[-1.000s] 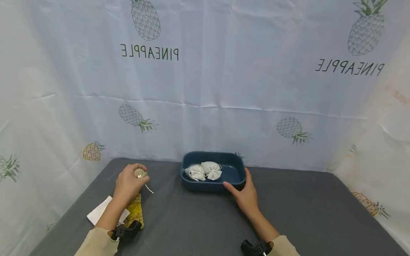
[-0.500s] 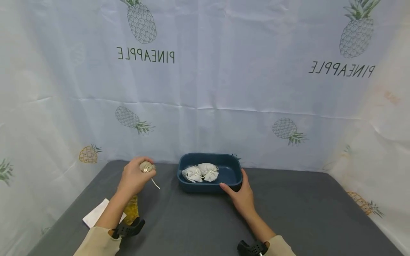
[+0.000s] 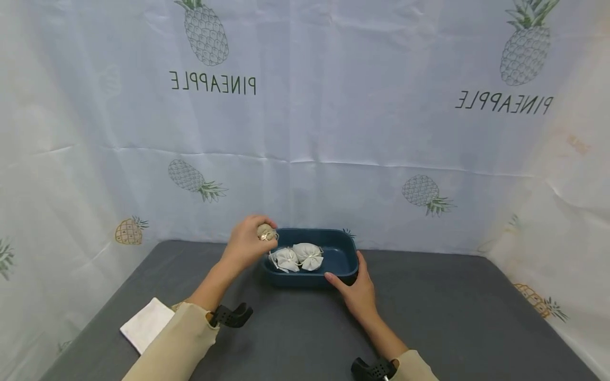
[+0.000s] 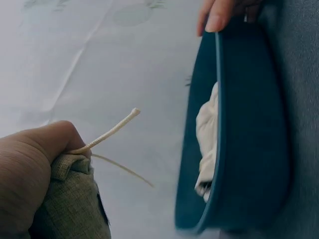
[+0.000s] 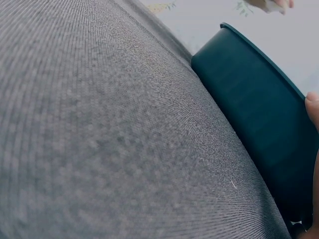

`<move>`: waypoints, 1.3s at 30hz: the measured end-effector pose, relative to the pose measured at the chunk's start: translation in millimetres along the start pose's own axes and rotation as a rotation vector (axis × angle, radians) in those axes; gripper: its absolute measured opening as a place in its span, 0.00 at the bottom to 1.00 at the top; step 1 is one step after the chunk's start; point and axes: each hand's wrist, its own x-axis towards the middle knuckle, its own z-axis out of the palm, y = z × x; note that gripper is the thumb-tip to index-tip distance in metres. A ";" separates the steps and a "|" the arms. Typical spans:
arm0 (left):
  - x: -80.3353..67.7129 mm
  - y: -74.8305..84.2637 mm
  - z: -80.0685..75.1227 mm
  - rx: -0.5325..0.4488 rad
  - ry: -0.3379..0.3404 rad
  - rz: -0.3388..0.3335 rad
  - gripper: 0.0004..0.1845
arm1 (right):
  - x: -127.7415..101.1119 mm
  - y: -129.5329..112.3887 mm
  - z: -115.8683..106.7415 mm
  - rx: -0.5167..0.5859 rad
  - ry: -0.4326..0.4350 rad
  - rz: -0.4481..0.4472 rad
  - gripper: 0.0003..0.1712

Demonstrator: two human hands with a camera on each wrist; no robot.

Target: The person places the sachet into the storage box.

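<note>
Pouch (image 3: 264,232) mostly hidden inside left hand (image 3: 245,244).

So the whole setup sits on a dark grey felt-like table cover (image 3: 476,317) that fills the lower part of the frame. Down in the lower left corner there's a folded white cloth (image 3: 146,330) lying flat on it, with a bit of something yellowish peeking out just right of it, too hidden to make out. Behind and around everything hangs a creased white backdrop (image 3: 333,132) printed with pineapples, grey ones up top and mid-frame, a yellow one (image 3: 127,232) at the left edge, and the word PINEAPPLE (image 3: 213,83) reading mirrored, upper left and upper right.
</note>
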 end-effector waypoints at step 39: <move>69.3 37.1 147.4 0.024 -0.334 0.300 0.13 | -6.3 -3.0 -1.4 -0.003 0.028 0.014 0.61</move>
